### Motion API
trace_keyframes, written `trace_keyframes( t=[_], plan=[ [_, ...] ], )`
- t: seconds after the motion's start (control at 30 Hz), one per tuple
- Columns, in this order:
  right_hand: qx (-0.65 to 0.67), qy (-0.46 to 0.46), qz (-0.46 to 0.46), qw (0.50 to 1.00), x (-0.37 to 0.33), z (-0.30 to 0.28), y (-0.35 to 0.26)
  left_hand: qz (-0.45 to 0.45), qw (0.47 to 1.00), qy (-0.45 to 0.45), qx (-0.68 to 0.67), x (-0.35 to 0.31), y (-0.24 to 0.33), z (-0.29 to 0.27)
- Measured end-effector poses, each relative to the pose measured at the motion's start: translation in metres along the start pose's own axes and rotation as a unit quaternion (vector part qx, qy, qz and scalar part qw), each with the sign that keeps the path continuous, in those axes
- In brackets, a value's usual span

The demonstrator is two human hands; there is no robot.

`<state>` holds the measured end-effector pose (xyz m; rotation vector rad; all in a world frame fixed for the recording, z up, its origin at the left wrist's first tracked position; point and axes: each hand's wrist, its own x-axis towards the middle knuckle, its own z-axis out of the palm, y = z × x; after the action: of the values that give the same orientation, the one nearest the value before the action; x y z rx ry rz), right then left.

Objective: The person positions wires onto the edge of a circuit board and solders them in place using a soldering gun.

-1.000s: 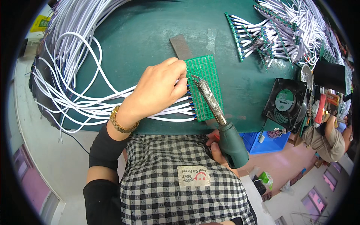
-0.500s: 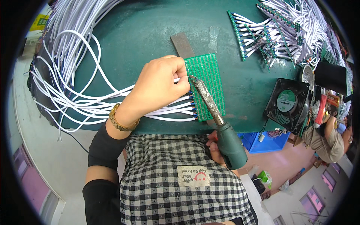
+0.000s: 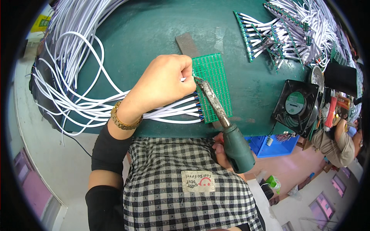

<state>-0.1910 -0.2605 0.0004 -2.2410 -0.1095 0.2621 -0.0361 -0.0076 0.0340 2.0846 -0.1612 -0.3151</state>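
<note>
My left hand (image 3: 165, 79) is closed in a pinch on a white cable (image 3: 182, 79) at the left edge of a green circuit board panel (image 3: 215, 84). Below it, several white cables (image 3: 173, 114) run to the same edge, their thin coloured wire ends meeting the board. My right hand (image 3: 222, 154), partly hidden, grips a soldering iron (image 3: 237, 148) by its dark green handle. The iron's metal tip reaches the board's left edge, right beside my left fingertips. Whether tip and wire touch is too small to tell.
A flat metal bar (image 3: 187, 44) lies partly under the board. A bundle of white cables (image 3: 83, 34) fills the far left. Finished-looking boards with cables (image 3: 275, 38) are heaped far right. A black fan (image 3: 296, 106) stands at right, above a blue bin (image 3: 275, 148). Another person (image 3: 335, 148) sits beyond.
My left hand and the board have shifted very slightly. The soldering iron stays at almost the same spot by the board's left edge.
</note>
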Motion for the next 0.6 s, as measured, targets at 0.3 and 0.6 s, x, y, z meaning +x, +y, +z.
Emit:
trace_keyframes(
  t=[0.3,0.6],
  plan=[
    [0.039,0.023,0.020,0.999,-0.009,0.006,0.010,-0.001,1.000,0.008,0.024,-0.001,0.001,0.003],
    [0.027,0.023,0.019,0.999,-0.008,0.005,0.004,0.015,0.999,0.010,0.034,-0.001,0.003,0.003]
  ],
)
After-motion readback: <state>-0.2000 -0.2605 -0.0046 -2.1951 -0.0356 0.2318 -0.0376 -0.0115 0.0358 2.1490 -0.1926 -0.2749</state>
